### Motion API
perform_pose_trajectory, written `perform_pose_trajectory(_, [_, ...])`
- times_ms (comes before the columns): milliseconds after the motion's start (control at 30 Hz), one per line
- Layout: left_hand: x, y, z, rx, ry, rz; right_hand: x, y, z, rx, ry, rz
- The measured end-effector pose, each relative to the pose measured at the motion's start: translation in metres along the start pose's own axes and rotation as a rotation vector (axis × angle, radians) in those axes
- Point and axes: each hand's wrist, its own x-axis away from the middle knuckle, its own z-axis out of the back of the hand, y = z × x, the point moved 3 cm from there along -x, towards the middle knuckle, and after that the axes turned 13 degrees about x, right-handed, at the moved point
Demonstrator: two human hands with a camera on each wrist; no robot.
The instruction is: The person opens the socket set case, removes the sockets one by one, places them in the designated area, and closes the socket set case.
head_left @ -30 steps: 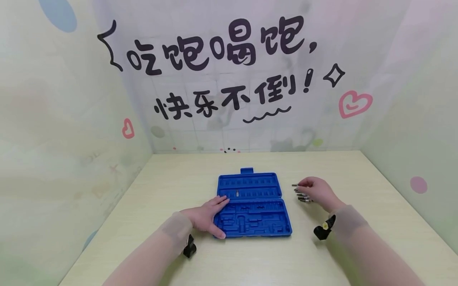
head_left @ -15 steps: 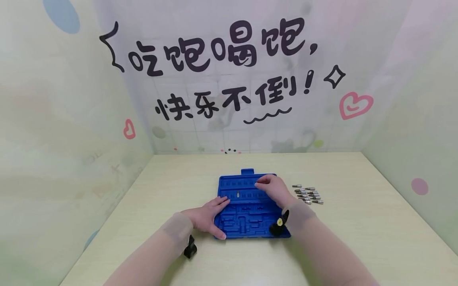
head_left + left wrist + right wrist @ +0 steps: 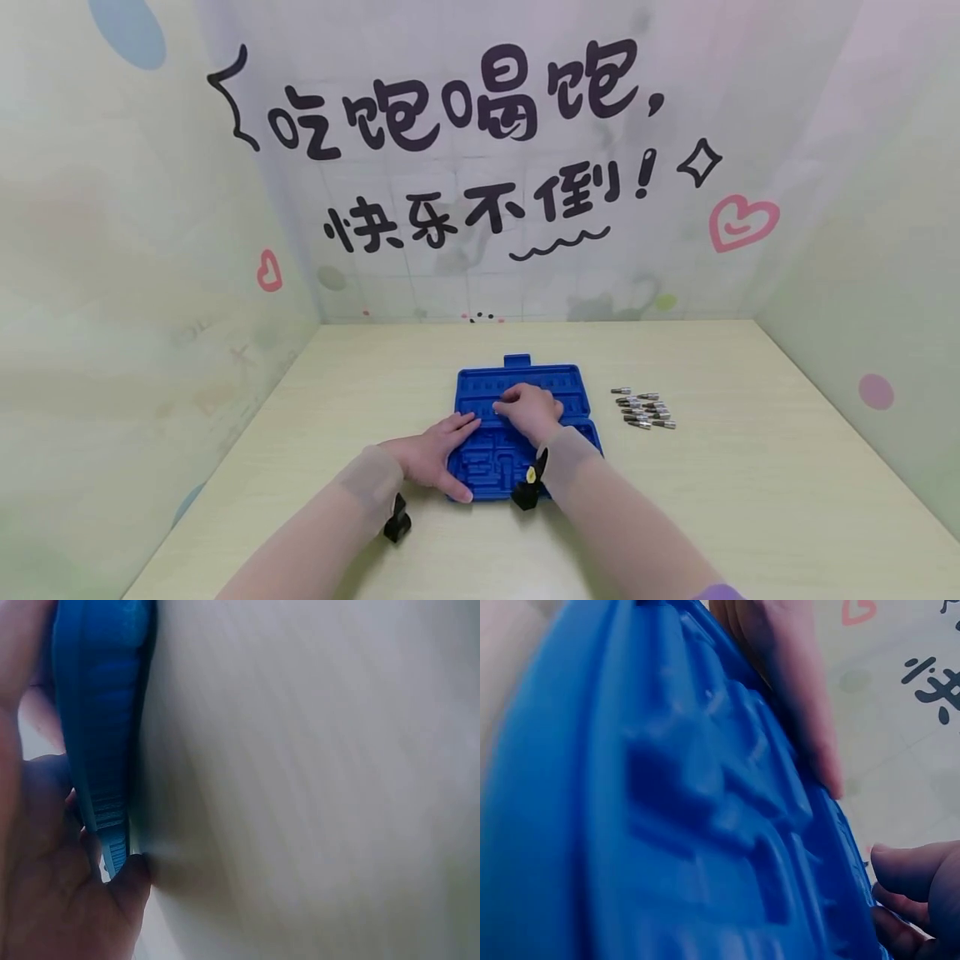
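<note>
A blue plastic tool case [image 3: 480,467] lies open flat on the table, its lid half [image 3: 471,383] away from me. My left hand [image 3: 429,457] rests on the case's left edge, fingers straight and spread, thumb by the front corner. In the left wrist view that hand [image 3: 64,900] touches the case's side wall [image 3: 101,735]. My right hand [image 3: 534,412] is over the lid's nearer row of slots, thumb and fingertips pinched together. The small bit socket between them is mostly hidden. Right of the case lie several silver bit sockets [image 3: 636,414] with dark tips.
The pale wooden table [image 3: 375,367] is bounded by a printed back wall [image 3: 450,283] and side walls. The case's latch tab [image 3: 517,361] sticks out at its far edge. Moulded hollows [image 3: 705,795] fill the near half.
My right hand has moved left from the loose bit sockets, across the case's far right part, to the left side of the lid's slots. My left hand has stayed on the case.
</note>
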Motion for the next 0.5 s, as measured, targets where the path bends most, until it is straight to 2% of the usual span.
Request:
perform_pose_trajectory(200, [0.000, 0.000, 0.001, -0.004, 0.007, 0.006, -0.001, -0.005, -0.004, 0.114, -0.013, -0.018])
perform_pose_trajectory(500, [0.000, 0.002, 0.000, -0.004, 0.007, -0.011, -0.004, -0.011, -0.002, 0.126, -0.110, -0.183])
